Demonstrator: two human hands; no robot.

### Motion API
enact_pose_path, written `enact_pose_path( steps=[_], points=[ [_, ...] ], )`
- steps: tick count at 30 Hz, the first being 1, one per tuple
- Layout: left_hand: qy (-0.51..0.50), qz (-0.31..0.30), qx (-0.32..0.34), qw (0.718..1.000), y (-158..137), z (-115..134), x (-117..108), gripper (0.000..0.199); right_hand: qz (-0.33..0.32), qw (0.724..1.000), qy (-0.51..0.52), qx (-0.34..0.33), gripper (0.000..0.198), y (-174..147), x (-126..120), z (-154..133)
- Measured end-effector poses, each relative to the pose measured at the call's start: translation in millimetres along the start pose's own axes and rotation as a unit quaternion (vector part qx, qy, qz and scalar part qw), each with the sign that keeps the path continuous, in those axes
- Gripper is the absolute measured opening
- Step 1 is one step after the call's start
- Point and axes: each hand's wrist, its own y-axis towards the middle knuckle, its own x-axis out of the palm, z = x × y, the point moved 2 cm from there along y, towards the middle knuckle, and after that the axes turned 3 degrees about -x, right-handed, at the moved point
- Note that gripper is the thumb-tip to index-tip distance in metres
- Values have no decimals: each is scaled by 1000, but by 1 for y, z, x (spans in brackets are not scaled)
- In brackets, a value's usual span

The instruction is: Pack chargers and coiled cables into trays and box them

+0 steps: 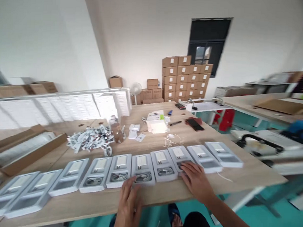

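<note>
A row of white box trays runs along the table's near edge, each with a white charger (141, 162) in its upper compartment. Several middle trays also hold a coiled cable (143, 177) in the lower compartment. My left hand (129, 204), fingers stretched and slightly blurred, is at the near edge of a middle tray (149, 160), with nothing seen in it. Over the lower compartment of another tray (171, 154) lies my right hand (195, 179), fingers spread and covering most of what is inside. Trays farther right, such as the end one (226, 157), have no cable in their lower compartment.
Behind the trays are a pile of bundled cables (90, 137), a bottle (116, 130), small white cards (133, 134), a white box (157, 123) and a phone (195, 124). An open carton (34, 158) stands left. A loose white strand (224, 177) lies near the right trays.
</note>
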Motion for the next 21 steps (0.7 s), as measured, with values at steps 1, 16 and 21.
enact_pose_path(
  steps=[1,16,21],
  points=[
    [10,-16,-20,1000,6,-2,-8,41,22,1000,-7,6,31,-3,4,2],
    [196,-232,-400,865,182,-200,-56,32,56,998,29,31,25,-11,2,1],
    [157,-197,-401,881,192,-209,-62,33,60,997,40,39,26,-9,-2,0]
  ],
)
